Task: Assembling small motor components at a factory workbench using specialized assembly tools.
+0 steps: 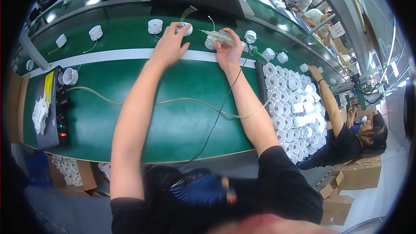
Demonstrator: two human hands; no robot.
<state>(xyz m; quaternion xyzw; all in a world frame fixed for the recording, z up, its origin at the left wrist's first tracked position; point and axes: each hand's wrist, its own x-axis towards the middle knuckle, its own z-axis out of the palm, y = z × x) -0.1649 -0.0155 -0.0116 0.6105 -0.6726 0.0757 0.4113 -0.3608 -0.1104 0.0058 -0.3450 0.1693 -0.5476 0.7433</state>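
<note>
My left hand (pixel 170 46) reaches to the far side of the bench. Its fingers are closed around a small white round plastic housing (pixel 187 29). A pale strip (pixel 188 13) stands up just behind that housing. In my right hand (pixel 230 52) is a translucent dispensing syringe (pixel 222 38), its thin tip pointing left toward the left hand. A clear hose (pixel 203 105) and a thin black cable trail from the syringe side across the bench. Another white housing (pixel 209 43) sits beside the right fingers, partly covered by them.
Single white cups (pixel 155 26) with wires stand along the green belt. To the right, a dark tray (pixel 261 82) holds many white cups. A black control box (pixel 53 117) with a white glove (pixel 40 115) stands at left. Close by on the right, a co-worker's arm (pixel 329 99) reaches in.
</note>
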